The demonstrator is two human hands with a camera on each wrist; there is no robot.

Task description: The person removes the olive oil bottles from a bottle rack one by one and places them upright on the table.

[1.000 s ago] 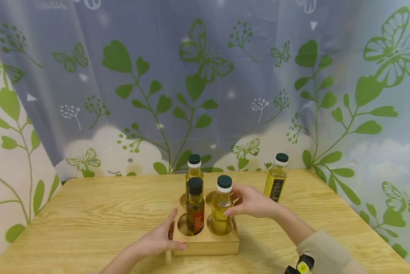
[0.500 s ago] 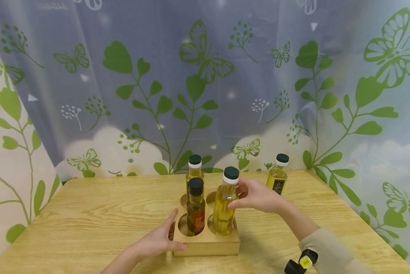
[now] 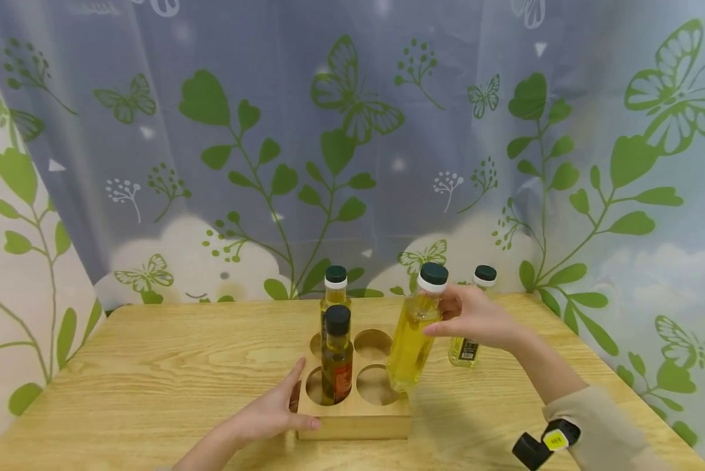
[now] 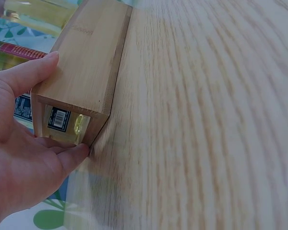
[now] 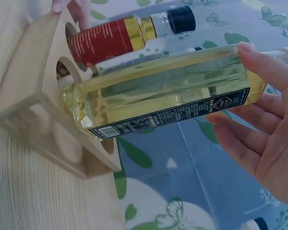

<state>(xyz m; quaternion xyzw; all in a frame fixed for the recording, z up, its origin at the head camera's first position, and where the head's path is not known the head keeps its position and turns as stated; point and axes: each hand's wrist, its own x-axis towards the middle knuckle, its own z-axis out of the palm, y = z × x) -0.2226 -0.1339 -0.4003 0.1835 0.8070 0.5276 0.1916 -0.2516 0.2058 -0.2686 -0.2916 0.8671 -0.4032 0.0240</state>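
Observation:
My right hand (image 3: 476,317) grips a clear bottle of yellow oil (image 3: 411,340) near its neck, thumb on one side and fingers on the other. The bottle has a green cap and leans, its base over the right edge of a wooden bottle holder (image 3: 352,428). Its dark label (image 5: 182,115) shows in the right wrist view. My left hand (image 3: 273,412) holds the holder's left front corner, thumb on the front and fingers at the open side. A dark bottle with a red label (image 3: 336,366) stands in the front left hole; another oil bottle (image 3: 333,302) stands behind it.
Beyond my right hand, a further oil bottle (image 3: 464,353) stands on the wooden table (image 3: 182,366), partly hidden by that hand. Two round holes show on the holder's right side. A curtain (image 3: 258,131) with leaves and butterflies hangs behind the table.
My right hand has raised the oil bottle out of the holder's front right hole and moved it up and right, tilting it. My left hand has stayed on the holder.

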